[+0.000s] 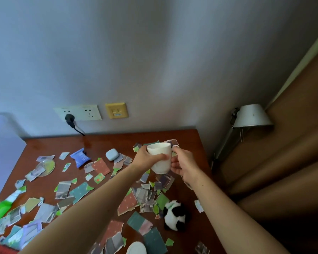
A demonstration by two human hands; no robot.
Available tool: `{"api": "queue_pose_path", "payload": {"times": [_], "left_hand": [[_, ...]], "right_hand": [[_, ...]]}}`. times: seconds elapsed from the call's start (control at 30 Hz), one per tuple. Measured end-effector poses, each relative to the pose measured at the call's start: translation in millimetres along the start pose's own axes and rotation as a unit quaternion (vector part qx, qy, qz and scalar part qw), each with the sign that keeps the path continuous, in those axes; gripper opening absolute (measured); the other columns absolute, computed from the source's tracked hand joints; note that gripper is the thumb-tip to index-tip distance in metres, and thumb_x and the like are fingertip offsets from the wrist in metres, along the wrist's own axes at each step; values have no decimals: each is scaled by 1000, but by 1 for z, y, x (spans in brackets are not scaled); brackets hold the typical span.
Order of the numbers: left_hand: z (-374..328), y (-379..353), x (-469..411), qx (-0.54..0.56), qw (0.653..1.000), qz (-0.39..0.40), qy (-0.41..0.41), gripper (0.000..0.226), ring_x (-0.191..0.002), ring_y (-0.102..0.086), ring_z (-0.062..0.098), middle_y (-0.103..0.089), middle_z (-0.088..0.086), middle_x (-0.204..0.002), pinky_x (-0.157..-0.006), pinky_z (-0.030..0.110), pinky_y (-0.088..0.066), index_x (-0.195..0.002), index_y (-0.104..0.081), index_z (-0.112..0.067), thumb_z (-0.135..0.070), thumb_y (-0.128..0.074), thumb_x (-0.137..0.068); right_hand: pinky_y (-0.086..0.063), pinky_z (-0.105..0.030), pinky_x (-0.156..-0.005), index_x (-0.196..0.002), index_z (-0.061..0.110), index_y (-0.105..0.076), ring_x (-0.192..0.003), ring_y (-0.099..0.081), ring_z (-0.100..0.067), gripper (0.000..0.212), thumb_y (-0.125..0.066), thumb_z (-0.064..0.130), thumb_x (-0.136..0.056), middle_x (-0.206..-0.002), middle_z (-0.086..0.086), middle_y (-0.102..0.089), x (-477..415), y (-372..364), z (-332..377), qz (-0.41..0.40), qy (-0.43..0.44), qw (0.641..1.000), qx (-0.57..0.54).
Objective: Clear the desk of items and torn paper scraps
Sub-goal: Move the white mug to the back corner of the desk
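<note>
Hands point(145, 159) around mug point(160, 156), handle point(175, 146) half-hidden

This looks like a bedroom or hotel room, not a workplace. A reddish wooden surface point(44, 145) stands against a plain pale wall point(154, 61). On the wall at 11 o'clock is a white double socket point(81, 112) with a black plug point(69, 118) in it, and a yellow socket plate point(116, 110) is just beside it. At 2 o'clock a lamp point(252, 116) with a metal shade stands beside broad brown folds point(292, 143), either curtain or padding. Personal things lie on the wood: a toy panda point(174, 215) at 4 o'clock, an earbud case point(112, 154) at 12 and a snack packet point(80, 157) at 11.
</note>
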State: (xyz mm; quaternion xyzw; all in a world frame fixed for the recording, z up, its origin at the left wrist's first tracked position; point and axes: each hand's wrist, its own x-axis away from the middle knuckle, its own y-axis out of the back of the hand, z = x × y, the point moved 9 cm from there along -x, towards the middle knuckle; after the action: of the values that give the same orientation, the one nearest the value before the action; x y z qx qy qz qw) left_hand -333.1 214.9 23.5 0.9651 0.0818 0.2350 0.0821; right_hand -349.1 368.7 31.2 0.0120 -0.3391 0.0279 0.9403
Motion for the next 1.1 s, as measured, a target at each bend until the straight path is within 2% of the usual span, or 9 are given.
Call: {"api": "queue_pose_path", "payload": {"times": [0.17, 0.3, 0.4, 0.47, 0.57, 0.7, 0.83, 0.9, 1.1], "left_hand": [[-34, -24, -40, -71, 995, 3, -64, 73, -103, -57, 17, -59, 0, -117, -70, 19, -47, -125, -49, -14, -20, -88, -64], [-54, -47, -79, -115, 990, 12, -87, 77, -108, -56, 18, -59, 0, -120, -90, 34, -50, -128, -51, -13, -21, -90, -62], [-66, -68, -107, -144, 983, 30, -105, 70, -108, -58, 18, -62, -1, -116, -92, 36, -50, -119, -56, -12, -21, -91, -59], [-71, -81, -123, -151, 981, 42, -113, 55, -101, -58, 15, -61, -3, -107, -86, 31, -49, -104, -55, -16, -15, -89, -61], [-78, -97, -142, -156, 977, 57, -136, 57, -101, -59, 15, -60, -5, -105, -82, 25, -47, -106, -54, -23, -12, -88, -62], [-77, -110, -163, -153, 976, 65, -139, 64, -96, -53, 7, -52, -11, -105, -72, 17, -42, -111, -43, -25, -16, -87, -66], [-79, -122, -175, -164, 971, 64, -161, 55, -82, -51, 2, -48, -16, -95, -61, 6, -40, -99, -41, -30, -16, -85, -70], [-77, -127, -179, -164, 971, 60, -163, 54, -85, -52, 4, -51, -13, -98, -67, 8, -41, -99, -41, -31, -19, -85, -71], [-67, -132, -191, -189, 970, 33, -150, 72, -102, -51, 9, -54, -7, -118, -87, 33, -51, -124, -43, -24, -37, -85, -68]], "right_hand": [[-52, -31, -68, -97, 15, -59, -70, -54, -14, 20, -45, 29, -100, -75, -3, -52, -30, 27, 26, -34, 20, 999, -10], [-48, -37, -82, -120, 12, -55, -94, -58, -18, 26, -43, 24, -100, -87, 1, -56, -67, 45, 42, -50, 38, 998, -23], [-47, -36, -85, -128, 14, -52, -108, -56, -22, 31, -44, 24, -100, -107, -4, -59, -94, 60, 50, -73, 35, 996, -27], [-48, -32, -79, -130, 14, -51, -110, -57, -23, 33, -44, 23, -100, -118, -8, -60, -113, 69, 52, -87, 34, 995, -29], [-49, -34, -82, -133, 14, -50, -114, -58, -25, 35, -45, 22, -100, -125, -11, -60, -139, 78, 52, -101, 28, 993, -44], [-49, -31, -76, -128, 12, -54, -111, -60, -25, 31, -45, 16, -99, -120, -14, -62, -164, 86, 55, -115, 19, 991, -72], [-53, -26, -69, -126, 9, -56, -107, -62, -24, 30, -47, 14, -98, -118, -14, -63, -183, 92, 56, -121, 19, 989, -77], [-54, -26, -70, -126, 9, -56, -106, -62, -24, 30, -48, 14, -98, -118, -14, -63, -190, 95, 56, -124, 16, 989, -82], [-54, -30, -72, -117, 9, -56, -112, -59, -28, 22, -47, 10, -97, -120, -16, -60, -200, 100, 51, -138, 7, 985, -101]]}}
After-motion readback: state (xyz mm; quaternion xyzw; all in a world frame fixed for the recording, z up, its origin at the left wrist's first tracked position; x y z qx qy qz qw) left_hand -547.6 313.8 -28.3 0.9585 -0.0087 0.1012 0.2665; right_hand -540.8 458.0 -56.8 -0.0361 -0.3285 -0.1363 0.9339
